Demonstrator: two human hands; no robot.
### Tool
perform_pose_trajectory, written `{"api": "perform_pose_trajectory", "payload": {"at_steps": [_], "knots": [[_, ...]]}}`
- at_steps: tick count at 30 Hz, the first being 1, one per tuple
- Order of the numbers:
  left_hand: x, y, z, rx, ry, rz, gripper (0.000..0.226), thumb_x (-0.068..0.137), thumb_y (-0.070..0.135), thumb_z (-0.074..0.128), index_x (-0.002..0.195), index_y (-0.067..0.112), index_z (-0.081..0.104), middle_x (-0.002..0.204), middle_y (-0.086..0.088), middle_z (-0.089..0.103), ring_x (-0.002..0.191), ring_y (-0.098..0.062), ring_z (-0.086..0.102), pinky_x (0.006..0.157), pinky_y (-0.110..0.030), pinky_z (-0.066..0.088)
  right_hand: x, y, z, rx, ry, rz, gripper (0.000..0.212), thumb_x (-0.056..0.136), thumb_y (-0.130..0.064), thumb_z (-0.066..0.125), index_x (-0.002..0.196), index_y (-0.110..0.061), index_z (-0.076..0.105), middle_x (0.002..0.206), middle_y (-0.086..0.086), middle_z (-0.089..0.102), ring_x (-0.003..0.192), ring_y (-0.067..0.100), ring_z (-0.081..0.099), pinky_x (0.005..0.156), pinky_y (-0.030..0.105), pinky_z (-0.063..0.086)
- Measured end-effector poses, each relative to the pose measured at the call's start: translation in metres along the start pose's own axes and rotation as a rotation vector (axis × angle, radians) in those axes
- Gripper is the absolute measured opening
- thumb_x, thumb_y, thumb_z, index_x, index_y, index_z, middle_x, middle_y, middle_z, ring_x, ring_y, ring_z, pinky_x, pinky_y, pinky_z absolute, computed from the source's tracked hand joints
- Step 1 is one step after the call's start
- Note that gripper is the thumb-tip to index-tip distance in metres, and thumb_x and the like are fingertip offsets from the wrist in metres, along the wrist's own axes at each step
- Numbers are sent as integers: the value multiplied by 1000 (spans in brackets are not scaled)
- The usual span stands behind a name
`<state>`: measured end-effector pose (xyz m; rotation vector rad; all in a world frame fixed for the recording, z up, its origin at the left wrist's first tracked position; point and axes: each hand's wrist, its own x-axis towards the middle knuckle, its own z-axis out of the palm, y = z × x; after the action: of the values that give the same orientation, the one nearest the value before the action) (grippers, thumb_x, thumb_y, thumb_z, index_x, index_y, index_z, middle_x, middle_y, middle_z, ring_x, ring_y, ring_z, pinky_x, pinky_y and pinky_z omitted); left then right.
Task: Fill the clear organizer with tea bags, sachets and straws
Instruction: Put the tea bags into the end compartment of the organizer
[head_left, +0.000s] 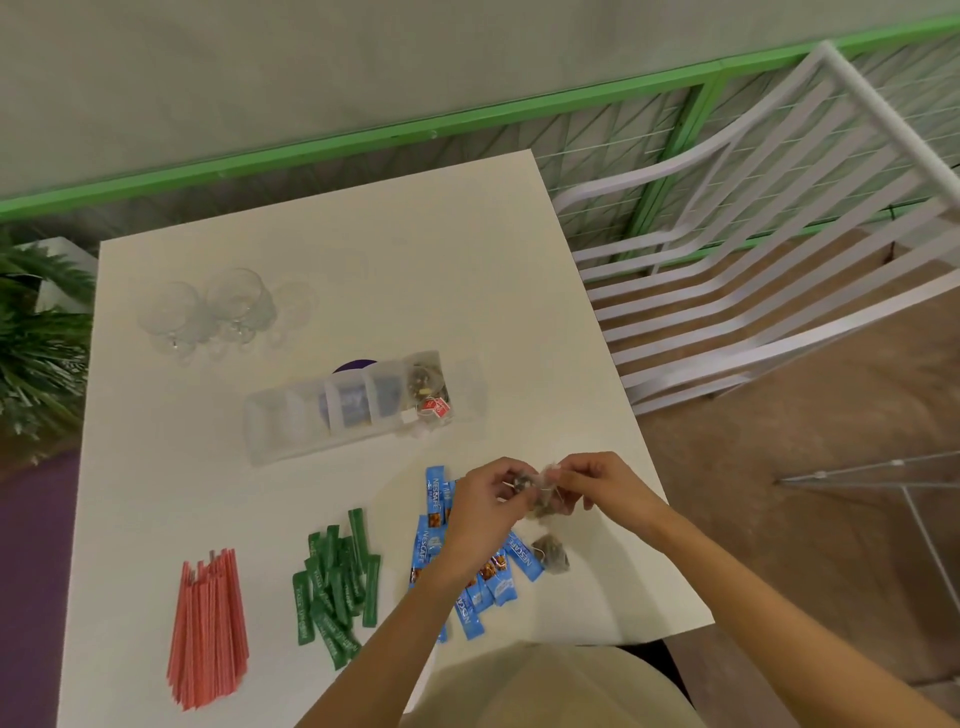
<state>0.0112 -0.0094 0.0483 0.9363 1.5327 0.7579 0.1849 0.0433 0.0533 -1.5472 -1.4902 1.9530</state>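
Left hand (485, 506): is pinching the tea bag (543, 508) with curled fingers.
Right hand (602, 486): is pinching the same tea bag, above the blue sachets (428, 545).
Clear organizer (272, 426): is lying beyond both hands, other tea bags (428, 395) sitting in one compartment.

Not much to report on the person tbh. They wore a plain beige fabric garment (545, 686), a smooth sandy-tan cloth across the front of the body, and I honestly couldn't tell if it was a shirt, an apron or trousers. Both slim forearms (387, 642) were uncovered from the wrists back as far as I could see. The left hand (485, 514) and the right hand (608, 488) were bare as well, just plain skin.
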Motion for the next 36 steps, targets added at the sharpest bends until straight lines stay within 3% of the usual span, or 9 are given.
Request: {"api": "perform_pose_trajectory", "payload": {"at_steps": [2, 6, 10, 15, 17, 22, 26, 31, 36], "knots": [[2, 1, -4, -10, 21, 1, 14, 83, 9, 73, 87, 22, 72, 86, 7, 72, 78, -26, 67, 65, -35, 59, -1, 5, -1, -4, -16, 24, 30, 93, -25, 62, 86, 3, 68, 73, 7, 71, 65, 15, 61, 61, 22, 41], [5, 3, -13, -54, 44, -7, 18, 83, 2, 70, 86, 20, 70, 90, 0, 74, 79, -20, 70, 70, -38, 60, -3, 14, -4, -34, -32, 12, 10, 89, -11, 66, 87, -4, 73, 76, 8, 74, 67, 15, 64, 65, 24, 48], [10, -5, -20, -44, 62, -39, 24, 82, 4, 72, 100, 20, 71, 96, -6, 72, 81, -22, 70, 75, -44, 60, -3, 14, -2, 4, -1, 10, 6, 86, -5, 68, 86, -4, 74, 76, 12, 74, 67, 19, 65, 69, 28, 54], [4, -8, -18, 22, -174, -76, 45, 78, 8, 77, 114, 34, 67, 96, -3, 71, 75, -16, 68, 69, -26, 58, -7, -8, 0, 177, -43, -44, 10, 88, -2, 64, 86, 5, 71, 79, 23, 71, 68, 29, 62, 71, 34, 54], [0, -5, -12, 58, -261, -52, 41, 76, 11, 78, 103, 40, 68, 94, 0, 72, 72, -14, 68, 67, -23, 55, -6, -17, 3, 237, -75, -55, 12, 89, -3, 63, 83, 6, 70, 80, 24, 70, 69, 31, 62, 71, 37, 54], [-4, 3, -4, 24, -247, -34, 15, 78, 15, 78, 82, 26, 69, 87, -3, 72, 78, -31, 69, 69, -30, 57, -1, -31, 7, 344, -99, -32, 20, 90, -3, 61, 93, 17, 60, 84, 25, 68, 70, 30, 63, 69, 34, 54], [-4, 6, -9, 7, -203, -36, 13, 85, 13, 72, 87, 26, 73, 71, 8, 72, 60, -9, 64, 57, -23, 52, 1, -38, 8, 378, -99, -37, 11, 90, 0, 59, 91, 10, 63, 82, 24, 67, 66, 27, 62, 68, 32, 52], [-8, 13, -20, 1, -203, -46, 11, 88, 15, 69, 78, 19, 70, 59, 11, 67, 50, -2, 59, 55, -19, 47, 4, -45, 7, 379, -90, -53, 11, 90, -4, 60, 81, 0, 64, 75, 18, 65, 65, 26, 57, 66, 29, 51], [-9, 11, -30, 13, -186, -19, 8, 88, 17, 70, 80, 14, 71, 75, -7, 72, 53, -7, 60, 57, -23, 49, 8, -49, 10, 357, -90, -62, 14, 89, -6, 62, 76, -1, 63, 70, 14, 63, 59, 21, 54, 64, 27, 49]]}}
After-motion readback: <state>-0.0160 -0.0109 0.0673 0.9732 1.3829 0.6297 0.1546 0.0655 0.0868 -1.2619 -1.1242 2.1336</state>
